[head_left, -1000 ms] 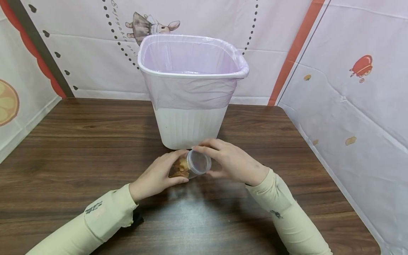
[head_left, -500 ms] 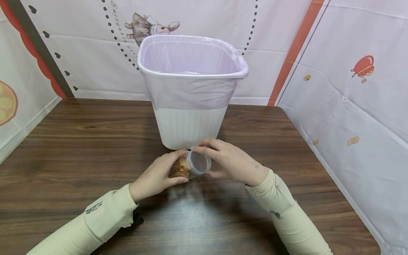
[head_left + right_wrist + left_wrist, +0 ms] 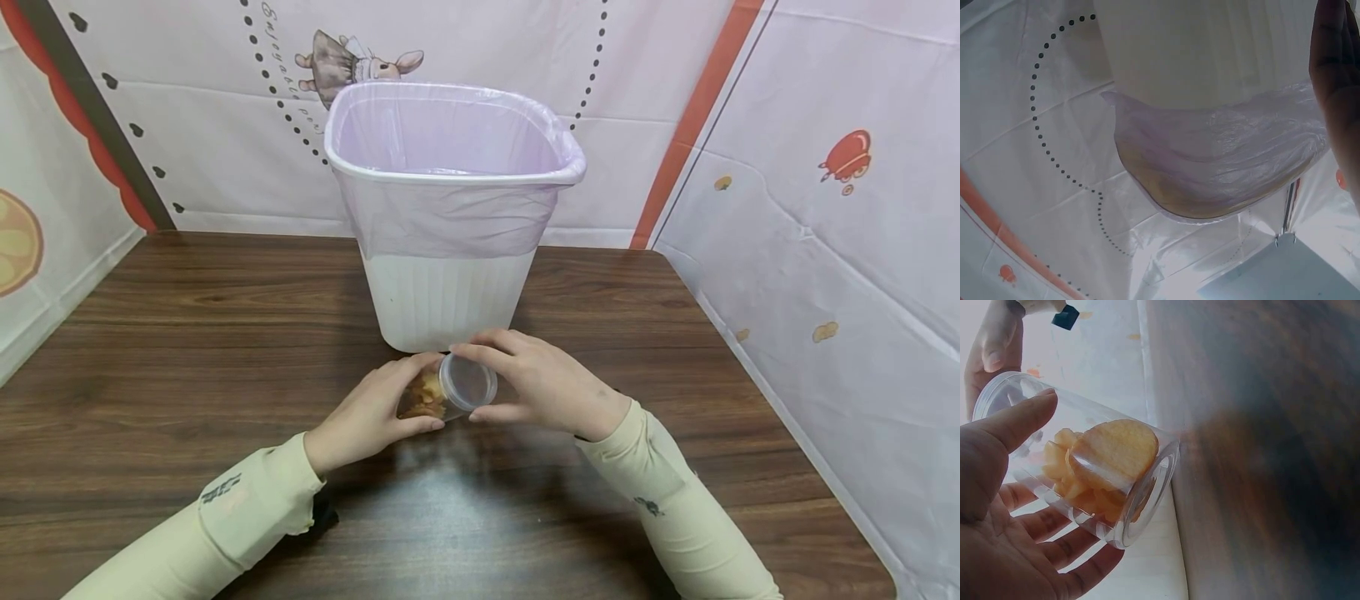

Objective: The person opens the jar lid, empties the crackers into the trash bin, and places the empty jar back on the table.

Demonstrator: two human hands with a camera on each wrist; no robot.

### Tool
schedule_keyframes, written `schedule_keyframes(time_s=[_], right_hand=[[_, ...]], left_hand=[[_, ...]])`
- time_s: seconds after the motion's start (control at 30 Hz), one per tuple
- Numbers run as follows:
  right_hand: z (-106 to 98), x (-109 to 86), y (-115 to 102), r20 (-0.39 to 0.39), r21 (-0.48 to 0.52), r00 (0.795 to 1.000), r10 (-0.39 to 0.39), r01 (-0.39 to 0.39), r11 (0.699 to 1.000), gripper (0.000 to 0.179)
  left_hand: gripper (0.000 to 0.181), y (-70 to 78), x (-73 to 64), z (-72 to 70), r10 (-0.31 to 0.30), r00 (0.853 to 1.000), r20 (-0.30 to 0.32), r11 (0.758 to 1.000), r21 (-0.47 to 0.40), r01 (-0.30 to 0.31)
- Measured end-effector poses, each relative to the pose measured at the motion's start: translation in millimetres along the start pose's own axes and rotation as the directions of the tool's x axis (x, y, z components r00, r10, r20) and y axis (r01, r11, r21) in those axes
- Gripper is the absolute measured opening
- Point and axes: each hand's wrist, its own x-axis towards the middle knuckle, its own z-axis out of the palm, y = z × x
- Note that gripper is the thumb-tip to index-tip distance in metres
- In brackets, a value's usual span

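- The left hand (image 3: 375,410) is curling round a tilted clear jar (image 3: 1079,415) holding yellow chips (image 3: 1113,456).
- The right hand (image 3: 543,383) is curving its thumb and fingers about the lid (image 3: 470,382).
- A bagged bin (image 3: 448,292) is standing just behind the jar.

White ribbed plastic bin (image 3: 450,292), upright on dark brown wood-grain worktop (image 3: 210,333); translucent lilac plastic liner (image 3: 453,221) folded over its rim. Behind bin: creased white backdrop sheet (image 3: 495,42), printed grey-brown rabbit (image 3: 335,67) sideways. Right: white side sheet (image 3: 787,283), red printed motif (image 3: 849,155). Left: printed orange slice (image 3: 17,243).
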Motion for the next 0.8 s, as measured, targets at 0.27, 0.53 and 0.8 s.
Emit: schedule_keyframes(time_s=[0.27,0.53,0.8], right_hand=[[-2.0,0.6,-4.0,0.005,-0.045,0.994,0.112,-0.112,0.993,0.064],[-0.5,-0.3,-8.8,-0.031,-0.113,0.968,0.248,-0.25,0.962,0.066],[5.5,2.0,-13.5,-0.062,-0.111,0.954,0.294,-0.3,0.948,0.056]], left_hand=[[0.075,0.3,-0.3,-0.2,-0.005,1.0,0.004,1.0,0.007,0.005],[0.075,0.3,-0.1,0.3,-0.007,1.0,-0.001,1.0,0.012,0.007],[0.075,-0.8,0.6,0.9,-0.003,1.0,-0.001,1.0,0.016,0.003]])
